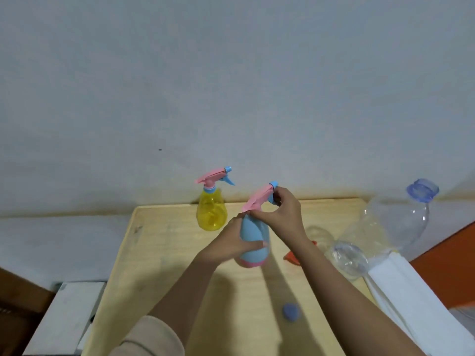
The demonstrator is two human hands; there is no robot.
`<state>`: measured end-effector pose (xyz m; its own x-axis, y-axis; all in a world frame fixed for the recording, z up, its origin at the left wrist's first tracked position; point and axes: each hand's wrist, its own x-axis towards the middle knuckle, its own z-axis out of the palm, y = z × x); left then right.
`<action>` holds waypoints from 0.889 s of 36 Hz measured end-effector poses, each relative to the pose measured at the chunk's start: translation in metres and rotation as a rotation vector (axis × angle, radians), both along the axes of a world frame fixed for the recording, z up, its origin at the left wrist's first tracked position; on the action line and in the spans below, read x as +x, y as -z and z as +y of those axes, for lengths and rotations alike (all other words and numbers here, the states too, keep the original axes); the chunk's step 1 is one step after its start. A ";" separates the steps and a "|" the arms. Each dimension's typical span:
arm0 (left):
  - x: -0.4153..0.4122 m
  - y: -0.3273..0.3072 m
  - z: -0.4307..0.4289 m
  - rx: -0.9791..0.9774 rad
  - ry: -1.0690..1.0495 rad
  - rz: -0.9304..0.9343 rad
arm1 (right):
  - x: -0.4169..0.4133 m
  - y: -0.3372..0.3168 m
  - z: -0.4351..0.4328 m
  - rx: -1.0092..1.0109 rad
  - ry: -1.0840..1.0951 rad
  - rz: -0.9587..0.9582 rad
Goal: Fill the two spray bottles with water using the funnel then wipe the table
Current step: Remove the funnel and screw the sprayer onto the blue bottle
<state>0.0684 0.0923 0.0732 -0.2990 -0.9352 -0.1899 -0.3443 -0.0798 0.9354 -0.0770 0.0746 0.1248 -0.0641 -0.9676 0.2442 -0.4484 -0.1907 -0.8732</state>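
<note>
- Blue spray bottle (253, 237): desk (167, 265) centre, upright. Left hand (231, 242) wraps body; right hand (285, 214) pinches pink spray head (257, 199). Unscrewing or refitting: cannot tell.
- Yellow spray bottle (211, 214): 11 o'clock, head on, water level unclear.
- Funnel (291, 258): orange, 3 o'clock, lying on desk, half hidden by right forearm, in no neck.
- Water bottle (395, 219): 2 o'clock, clear.
- Loose cap (291, 311): 5 o'clock.
- Cloth (401, 291): white, folded, 4 o'clock.
- Progress, judged: filling stage under way; wiping not begun.
</note>
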 end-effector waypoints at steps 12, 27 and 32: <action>-0.049 0.041 -0.070 -0.125 -0.398 -0.023 | -0.010 0.020 -0.064 0.034 0.211 -0.040; -0.043 0.046 -0.108 -0.098 -0.398 0.071 | -0.003 0.038 -0.098 0.041 0.262 -0.084; -0.040 0.045 -0.109 -0.108 -0.373 0.118 | -0.005 0.044 -0.096 -0.004 0.240 -0.106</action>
